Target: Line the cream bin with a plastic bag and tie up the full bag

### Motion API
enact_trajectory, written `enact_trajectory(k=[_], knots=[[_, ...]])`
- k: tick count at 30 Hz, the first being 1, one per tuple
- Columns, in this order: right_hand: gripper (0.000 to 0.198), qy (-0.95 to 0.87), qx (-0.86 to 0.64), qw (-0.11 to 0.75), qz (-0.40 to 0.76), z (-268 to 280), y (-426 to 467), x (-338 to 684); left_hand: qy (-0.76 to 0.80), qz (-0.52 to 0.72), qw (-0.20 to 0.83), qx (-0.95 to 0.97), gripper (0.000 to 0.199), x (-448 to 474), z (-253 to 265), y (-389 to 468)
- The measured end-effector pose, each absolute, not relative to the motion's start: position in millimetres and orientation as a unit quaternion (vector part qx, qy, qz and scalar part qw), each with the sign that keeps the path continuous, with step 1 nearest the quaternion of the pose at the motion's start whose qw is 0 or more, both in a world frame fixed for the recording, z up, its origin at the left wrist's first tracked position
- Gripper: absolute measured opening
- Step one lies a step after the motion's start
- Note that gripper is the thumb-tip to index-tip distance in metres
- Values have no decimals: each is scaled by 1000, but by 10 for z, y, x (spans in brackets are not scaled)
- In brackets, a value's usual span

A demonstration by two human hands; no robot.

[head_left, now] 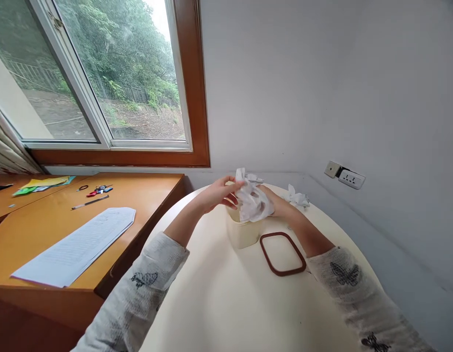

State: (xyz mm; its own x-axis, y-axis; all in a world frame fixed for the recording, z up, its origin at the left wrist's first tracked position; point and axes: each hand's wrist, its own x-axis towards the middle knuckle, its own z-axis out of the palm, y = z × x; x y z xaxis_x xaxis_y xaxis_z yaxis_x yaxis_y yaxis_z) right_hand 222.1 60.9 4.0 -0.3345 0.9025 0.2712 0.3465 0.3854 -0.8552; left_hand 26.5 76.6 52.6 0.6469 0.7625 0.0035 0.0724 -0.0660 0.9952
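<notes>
Hanging crumpled over the cream bin (pixel 243 237), the white bag (pixel 254 204) should handle light, limp and easily torn, best taken by gathered edges, the left grip (pixel 224 191) pinching it, the right grip (pixel 273 199) too hidden to tell.

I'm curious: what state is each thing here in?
White bag, crumpled, held
Left hand, gripping the bag
Right hand, mostly hidden behind bag
Bin, upright, open-topped
Brown ring, flat beside bin
Smaller white item, crumpled
Papers, stacked flat
Pen, lying down
Wall socket, nothing plugged in
Curtain, drawn aside
</notes>
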Motion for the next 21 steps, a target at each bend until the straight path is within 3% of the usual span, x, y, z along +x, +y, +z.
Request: enact_trajectory(k=[3, 7, 11, 15, 21], knots=[[31, -733, -398, 370, 408, 169, 428, 2213, 324, 335, 554, 690, 31, 288, 458, 751], [39, -626, -368, 423, 542, 270, 206, 2236, 323, 403, 540, 665, 26, 276, 360, 748], [55, -607, -396, 441, 530, 221, 101, 2216, 307, 430, 598, 603, 31, 257, 351, 695], [30, -576, -492, 471, 452, 104, 147, 2273, 296, 447, 665, 520, 32, 162, 365, 667], [27, -374, -430, 622, 536, -49, 148, 2685, 322, 428, 679, 502, 35, -255, 255, 641]])
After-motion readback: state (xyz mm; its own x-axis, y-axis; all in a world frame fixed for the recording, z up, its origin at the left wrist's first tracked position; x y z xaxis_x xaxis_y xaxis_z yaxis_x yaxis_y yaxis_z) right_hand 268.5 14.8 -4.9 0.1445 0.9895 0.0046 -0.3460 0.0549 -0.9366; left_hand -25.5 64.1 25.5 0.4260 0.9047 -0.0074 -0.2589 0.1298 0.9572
